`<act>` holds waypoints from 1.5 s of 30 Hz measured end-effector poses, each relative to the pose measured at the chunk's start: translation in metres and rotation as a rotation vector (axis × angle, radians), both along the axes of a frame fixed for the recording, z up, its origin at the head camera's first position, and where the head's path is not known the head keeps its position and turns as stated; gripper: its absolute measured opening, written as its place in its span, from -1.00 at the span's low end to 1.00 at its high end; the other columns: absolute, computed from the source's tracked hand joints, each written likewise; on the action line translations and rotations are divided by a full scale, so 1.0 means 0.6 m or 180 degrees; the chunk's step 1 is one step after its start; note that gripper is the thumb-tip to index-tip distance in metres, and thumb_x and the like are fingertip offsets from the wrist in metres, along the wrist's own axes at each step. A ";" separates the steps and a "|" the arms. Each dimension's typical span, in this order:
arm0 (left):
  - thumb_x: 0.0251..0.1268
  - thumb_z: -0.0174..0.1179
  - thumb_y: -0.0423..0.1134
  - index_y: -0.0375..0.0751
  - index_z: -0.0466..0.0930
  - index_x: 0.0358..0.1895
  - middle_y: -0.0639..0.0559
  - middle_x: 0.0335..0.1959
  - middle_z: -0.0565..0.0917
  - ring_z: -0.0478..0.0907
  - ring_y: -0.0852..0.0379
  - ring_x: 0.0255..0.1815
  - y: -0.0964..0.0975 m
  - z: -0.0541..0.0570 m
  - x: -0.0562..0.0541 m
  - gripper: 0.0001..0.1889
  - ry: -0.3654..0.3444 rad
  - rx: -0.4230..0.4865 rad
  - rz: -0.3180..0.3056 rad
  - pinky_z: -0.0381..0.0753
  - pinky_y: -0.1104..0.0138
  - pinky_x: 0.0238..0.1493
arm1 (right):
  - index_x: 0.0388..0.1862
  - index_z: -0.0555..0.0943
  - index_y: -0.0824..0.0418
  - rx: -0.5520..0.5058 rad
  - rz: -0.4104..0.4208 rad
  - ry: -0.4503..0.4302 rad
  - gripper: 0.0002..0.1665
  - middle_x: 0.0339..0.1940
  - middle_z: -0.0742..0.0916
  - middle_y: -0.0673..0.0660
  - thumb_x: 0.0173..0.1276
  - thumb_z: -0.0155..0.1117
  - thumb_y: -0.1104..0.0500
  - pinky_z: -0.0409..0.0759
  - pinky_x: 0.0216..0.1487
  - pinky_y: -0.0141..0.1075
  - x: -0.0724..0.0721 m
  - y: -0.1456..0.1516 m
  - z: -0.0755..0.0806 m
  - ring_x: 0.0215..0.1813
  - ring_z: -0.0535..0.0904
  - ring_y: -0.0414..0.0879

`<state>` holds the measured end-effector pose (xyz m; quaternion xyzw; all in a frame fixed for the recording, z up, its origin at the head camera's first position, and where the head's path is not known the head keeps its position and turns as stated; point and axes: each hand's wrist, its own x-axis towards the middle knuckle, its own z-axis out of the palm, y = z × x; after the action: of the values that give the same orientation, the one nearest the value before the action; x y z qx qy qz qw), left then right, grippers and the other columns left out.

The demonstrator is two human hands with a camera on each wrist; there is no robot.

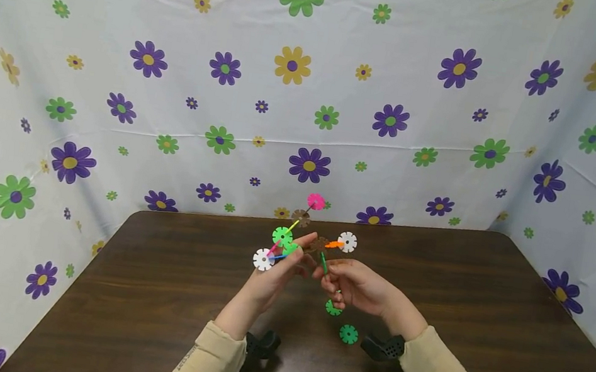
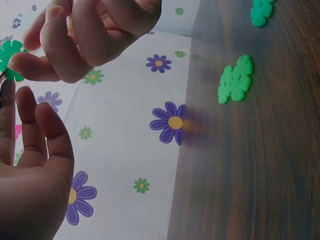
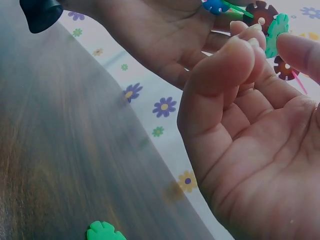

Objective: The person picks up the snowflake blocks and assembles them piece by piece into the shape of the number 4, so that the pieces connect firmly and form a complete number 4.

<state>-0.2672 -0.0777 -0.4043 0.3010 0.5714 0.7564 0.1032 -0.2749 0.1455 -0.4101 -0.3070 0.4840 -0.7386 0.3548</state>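
Above the table, my left hand (image 1: 275, 277) holds a branching chain of slotted plastic flower discs. The chain has a white disc (image 1: 263, 260), a green disc (image 1: 282, 236), a brown disc (image 1: 301, 217) and a pink disc (image 1: 315, 201) at its far tip. An orange disc (image 1: 333, 244) and another white disc (image 1: 347, 242) stick out to the right. My right hand (image 1: 361, 286) pinches a green disc (image 3: 276, 37) between thumb and fingertips, edge-on against a brown disc (image 3: 260, 16) of the chain. My left palm partly hides the chain.
Two loose green discs (image 1: 348, 334) (image 1: 334, 308) lie on the dark wooden table (image 1: 174, 296), below my right hand. Black wrist cameras (image 1: 262, 344) (image 1: 382, 348) sit under both sleeves. A flowered cloth (image 1: 172, 105) hangs behind the table and at both sides.
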 end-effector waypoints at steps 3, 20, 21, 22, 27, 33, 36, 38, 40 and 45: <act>0.50 0.01 -0.01 -0.35 0.21 0.43 0.01 -0.01 0.55 0.47 0.10 -0.06 0.001 0.000 -0.001 -0.38 -0.0065 0.0041 0.0039 0.37 0.18 -0.03 | -0.02 0.58 0.22 0.0102 -0.0107 0.0063 -0.58 -0.45 0.55 -0.03 0.61 -0.28 0.16 0.48 -0.45 -0.40 0.000 0.003 0.000 -0.51 0.41 -0.23; 0.48 0.04 -0.01 -0.38 0.19 0.44 0.09 0.21 0.45 0.42 0.08 -0.03 0.005 0.002 0.001 -0.35 -0.0189 0.0114 0.0018 0.40 0.20 -0.04 | 0.01 0.55 0.45 0.1923 -0.0719 0.1154 -0.65 -0.46 0.57 -0.01 0.35 0.24 0.22 0.46 -0.48 -0.36 0.040 0.089 -0.042 -0.52 0.41 -0.21; 0.48 0.03 -0.02 -0.38 0.19 0.44 0.09 0.21 0.45 0.42 0.08 -0.03 0.005 0.001 0.001 -0.35 -0.0190 0.0116 0.0012 0.40 0.20 -0.04 | 0.00 0.57 0.41 0.2012 -0.0727 0.1278 -0.65 -0.46 0.57 -0.01 0.31 0.29 0.22 0.44 -0.49 -0.37 0.044 0.090 -0.044 -0.53 0.40 -0.22; 0.48 0.03 -0.02 -0.38 0.18 0.44 0.09 0.21 0.45 0.42 0.08 -0.03 0.005 0.001 0.001 -0.36 -0.0192 0.0116 0.0005 0.40 0.20 -0.04 | -0.01 0.58 0.39 0.2085 -0.0727 0.1402 -0.65 -0.47 0.57 -0.02 0.29 0.32 0.22 0.42 -0.50 -0.39 0.048 0.091 -0.047 -0.53 0.39 -0.23; 0.48 0.03 -0.02 -0.38 0.19 0.44 0.08 0.23 0.43 0.42 0.08 -0.03 0.005 0.002 0.002 -0.36 -0.0203 0.0122 -0.0010 0.39 0.20 -0.04 | -0.01 0.63 0.21 0.2383 -0.0815 0.1885 -0.62 -0.48 0.55 -0.05 0.18 0.44 0.19 0.36 -0.52 -0.43 0.063 0.088 -0.057 -0.57 0.34 -0.29; 0.50 0.01 -0.04 -0.36 0.19 0.44 0.06 0.23 0.43 0.42 0.08 -0.03 0.005 0.004 0.005 -0.38 -0.0203 0.0116 -0.0005 0.39 0.19 -0.04 | -0.07 0.66 0.09 0.2616 -0.0991 0.2289 -0.62 -0.50 0.56 -0.08 0.09 0.51 0.16 0.38 -0.47 -0.41 0.070 0.078 -0.068 -0.50 0.38 -0.32; 0.50 0.00 -0.03 -0.33 0.19 0.45 0.06 0.24 0.42 0.41 0.07 -0.02 0.005 0.004 0.004 -0.38 -0.0206 0.0094 -0.0027 0.39 0.19 -0.03 | -0.12 0.67 0.06 0.2669 -0.1066 0.2434 -0.64 -0.50 0.56 -0.11 0.07 0.52 0.15 0.39 -0.44 -0.41 0.073 0.075 -0.070 -0.47 0.39 -0.32; 0.50 0.01 -0.02 -0.32 0.18 0.45 0.06 0.25 0.41 0.40 0.07 -0.01 0.004 0.004 0.004 -0.38 -0.0211 0.0082 -0.0047 0.39 0.19 -0.03 | -0.15 0.67 0.05 0.2674 -0.1100 0.2517 -0.66 -0.50 0.55 -0.11 0.06 0.53 0.16 0.39 -0.42 -0.40 0.074 0.073 -0.070 -0.45 0.39 -0.32; 0.50 0.00 -0.01 -0.33 0.17 0.46 0.05 0.27 0.39 0.40 0.06 -0.01 0.004 0.003 0.003 -0.36 -0.0207 0.0074 -0.0066 0.38 0.19 -0.03 | -0.17 0.67 0.06 0.2663 -0.1114 0.2571 -0.68 -0.49 0.54 -0.12 0.06 0.53 0.17 0.39 -0.42 -0.39 0.075 0.072 -0.068 -0.44 0.39 -0.31; 0.50 0.00 -0.01 -0.35 0.14 0.46 0.05 0.29 0.38 0.39 0.06 -0.01 0.003 0.002 0.002 -0.35 -0.0194 0.0070 -0.0075 0.39 0.20 -0.03 | -0.22 0.63 0.05 0.2752 -0.1092 0.2686 -0.70 -0.46 0.52 -0.13 0.06 0.53 0.16 0.39 -0.39 -0.38 0.076 0.070 -0.063 -0.40 0.39 -0.29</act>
<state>-0.2659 -0.0758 -0.4032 0.2857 0.5560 0.7703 0.1261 -0.2295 0.1872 -0.4478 -0.3188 0.8798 -0.3377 0.1016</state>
